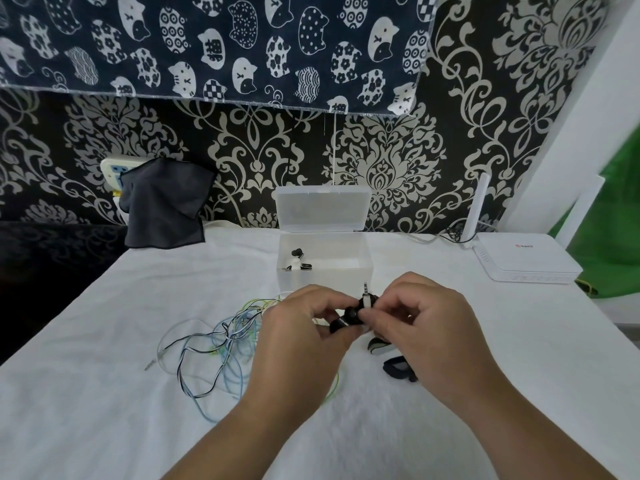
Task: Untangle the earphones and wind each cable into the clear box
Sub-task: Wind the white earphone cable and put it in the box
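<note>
A: How do the hands stand?

B: Both arms come in from the bottom edge and meet in the middle, above the surface (104,393). The left hand (301,327) and the right hand (426,323) face each other, knuckles up.

A: And the fingers?

B: They are curled narrow. The fingers (322,306) of both hands pinch one small wound bundle (349,315) of black and white cable. Its plug (365,289) points up between the hands. Two earbuds (379,346) hang under the right hand; I cannot tell if they touch the surface.

A: Where are the other cables?

B: A tangle (225,344) of blue, green and black-white cables lies on the surface, left of the left hand and partly hidden by it. A loose plug (149,366) lies at its far left.

A: And the box?

B: The box (325,268) stands just behind the hands, its lid (322,207) open and upright. Some earpieces (297,261) lie on its bottom.

A: Anything around?

B: A dark cloth (166,202) hangs at the back left. A white router (523,261) sits at the back right, well apart from the hands.
</note>
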